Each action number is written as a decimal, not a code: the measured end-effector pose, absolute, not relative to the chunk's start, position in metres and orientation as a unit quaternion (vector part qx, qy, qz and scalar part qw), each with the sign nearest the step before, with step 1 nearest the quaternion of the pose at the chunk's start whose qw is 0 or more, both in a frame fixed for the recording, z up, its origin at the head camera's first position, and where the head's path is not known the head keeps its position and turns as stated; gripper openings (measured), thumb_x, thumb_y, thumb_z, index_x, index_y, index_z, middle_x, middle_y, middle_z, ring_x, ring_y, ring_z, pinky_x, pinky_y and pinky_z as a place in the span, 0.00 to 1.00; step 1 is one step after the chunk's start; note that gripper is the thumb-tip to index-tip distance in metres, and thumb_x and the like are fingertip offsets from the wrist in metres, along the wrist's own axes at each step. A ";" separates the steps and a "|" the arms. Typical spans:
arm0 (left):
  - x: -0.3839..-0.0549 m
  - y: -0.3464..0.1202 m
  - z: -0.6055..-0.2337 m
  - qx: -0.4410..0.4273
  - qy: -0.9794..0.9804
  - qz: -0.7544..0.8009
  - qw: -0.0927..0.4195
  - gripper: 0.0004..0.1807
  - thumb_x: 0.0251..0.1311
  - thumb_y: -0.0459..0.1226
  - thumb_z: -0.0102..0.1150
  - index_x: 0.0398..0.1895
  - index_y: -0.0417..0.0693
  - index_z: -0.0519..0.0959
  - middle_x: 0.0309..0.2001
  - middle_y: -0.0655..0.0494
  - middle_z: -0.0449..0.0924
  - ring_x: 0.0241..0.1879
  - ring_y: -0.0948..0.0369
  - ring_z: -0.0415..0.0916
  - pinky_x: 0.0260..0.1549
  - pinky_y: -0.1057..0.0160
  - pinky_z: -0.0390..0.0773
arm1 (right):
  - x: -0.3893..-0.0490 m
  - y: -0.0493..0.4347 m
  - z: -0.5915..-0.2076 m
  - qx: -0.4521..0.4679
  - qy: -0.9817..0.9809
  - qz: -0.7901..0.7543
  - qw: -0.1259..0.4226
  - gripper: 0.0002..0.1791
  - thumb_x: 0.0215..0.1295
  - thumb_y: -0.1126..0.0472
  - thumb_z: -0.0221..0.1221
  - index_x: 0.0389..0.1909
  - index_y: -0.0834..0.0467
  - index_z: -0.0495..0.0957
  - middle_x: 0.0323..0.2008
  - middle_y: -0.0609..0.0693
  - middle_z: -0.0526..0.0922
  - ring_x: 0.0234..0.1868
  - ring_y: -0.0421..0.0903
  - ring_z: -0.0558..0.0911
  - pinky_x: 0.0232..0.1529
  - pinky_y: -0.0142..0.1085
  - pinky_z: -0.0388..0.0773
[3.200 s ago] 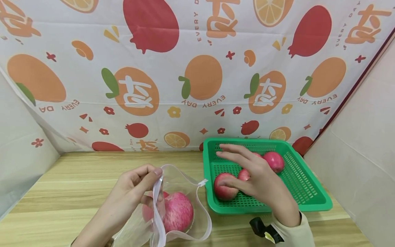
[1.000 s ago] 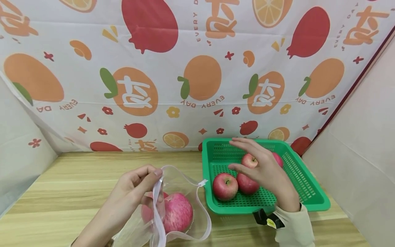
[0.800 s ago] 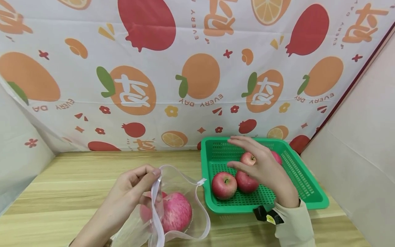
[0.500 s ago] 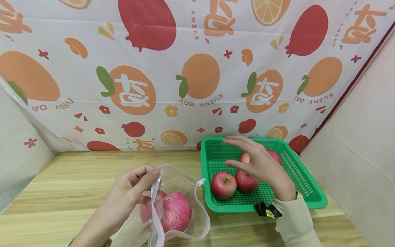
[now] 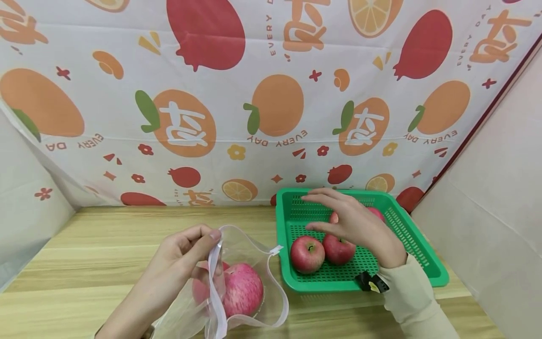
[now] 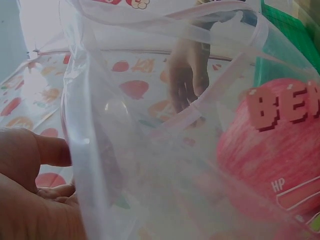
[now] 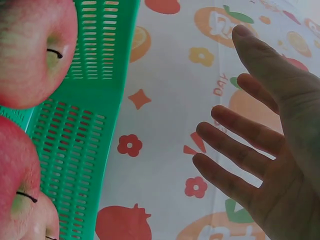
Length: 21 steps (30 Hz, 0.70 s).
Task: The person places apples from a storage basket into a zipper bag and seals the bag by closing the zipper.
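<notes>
2 hands at work here, 1 clear bag, 1 green basket; 4 apples show in the basket, 2 toward the front, 2 farther back and partly hidden by the right hand; at least 1 big apple sits inside the bag, more red showing through the film beside it, too veiled to count; the bag is thin and crinkled, white-edged, a white slider on its rim just beside the basket; the bagged apple is pink-red and streaked; the bag's mouth gapes up and to the right, its long axis hard to tell with the lower end cut off; it's on the wooden table, left of the basket; the left hand pinches the rim; the right hovers above the basket, fingers spread, clear of the apples!
</notes>
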State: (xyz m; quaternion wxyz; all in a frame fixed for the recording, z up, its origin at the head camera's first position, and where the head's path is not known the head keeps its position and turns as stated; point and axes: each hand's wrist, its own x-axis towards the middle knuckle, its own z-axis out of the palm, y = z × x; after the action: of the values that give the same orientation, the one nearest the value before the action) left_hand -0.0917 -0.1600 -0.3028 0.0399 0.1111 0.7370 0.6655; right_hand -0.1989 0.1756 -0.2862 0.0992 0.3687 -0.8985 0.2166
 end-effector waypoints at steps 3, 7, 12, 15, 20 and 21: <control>-0.092 -0.160 -0.303 0.108 0.738 0.665 0.041 0.15 0.78 0.44 0.51 0.41 0.40 0.77 0.30 0.47 0.82 0.27 0.51 0.84 0.28 0.55 0.86 | -0.201 0.176 -0.288 0.373 -0.901 0.202 0.095 0.34 0.58 0.50 0.74 0.66 0.52 0.77 0.65 0.49 0.77 0.62 0.49 0.79 0.58 0.49 0.82; -0.092 -0.161 -0.305 0.106 0.738 0.665 0.040 0.15 0.78 0.44 0.51 0.41 0.41 0.77 0.30 0.46 0.82 0.27 0.51 0.84 0.28 0.56 0.86 | -0.203 0.175 -0.290 0.379 -0.906 0.175 0.075 0.34 0.59 0.49 0.73 0.66 0.51 0.77 0.65 0.49 0.77 0.43 0.42 0.84 0.53 0.44 0.83; -0.092 -0.161 -0.305 0.106 0.739 0.664 0.039 0.14 0.78 0.44 0.50 0.40 0.42 0.77 0.30 0.47 0.82 0.26 0.52 0.84 0.28 0.57 0.86 | -0.203 0.173 -0.291 0.377 -0.914 0.142 0.050 0.36 0.57 0.46 0.74 0.67 0.46 0.76 0.67 0.48 0.76 0.43 0.42 0.84 0.52 0.45 0.83; -0.092 -0.161 -0.304 0.106 0.740 0.663 0.038 0.14 0.78 0.44 0.51 0.40 0.42 0.77 0.29 0.47 0.82 0.27 0.52 0.84 0.28 0.56 0.86 | -0.202 0.172 -0.292 0.380 -0.915 0.126 0.045 0.36 0.56 0.44 0.74 0.66 0.44 0.77 0.66 0.47 0.77 0.62 0.48 0.79 0.57 0.49 0.82; -0.092 -0.161 -0.305 0.110 0.739 0.663 0.034 0.14 0.78 0.43 0.50 0.41 0.41 0.77 0.30 0.47 0.82 0.28 0.53 0.84 0.27 0.56 0.86 | -0.203 0.172 -0.294 0.387 -0.914 0.117 0.041 0.36 0.56 0.43 0.74 0.66 0.44 0.77 0.65 0.45 0.77 0.65 0.49 0.77 0.59 0.50 0.81; -0.092 -0.161 -0.305 0.110 0.739 0.664 0.035 0.14 0.78 0.44 0.51 0.42 0.41 0.77 0.30 0.47 0.82 0.28 0.53 0.84 0.27 0.56 0.86 | -0.203 0.172 -0.294 0.389 -0.913 0.115 0.041 0.35 0.56 0.43 0.74 0.66 0.44 0.77 0.65 0.45 0.78 0.65 0.49 0.78 0.59 0.49 0.81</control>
State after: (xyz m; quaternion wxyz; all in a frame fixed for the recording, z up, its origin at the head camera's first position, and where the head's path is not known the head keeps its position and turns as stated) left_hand -0.0916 -0.1606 -0.3049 0.0349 0.1095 0.7390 0.6638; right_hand -0.2032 0.1723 -0.2939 0.0412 0.3886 -0.9132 0.1154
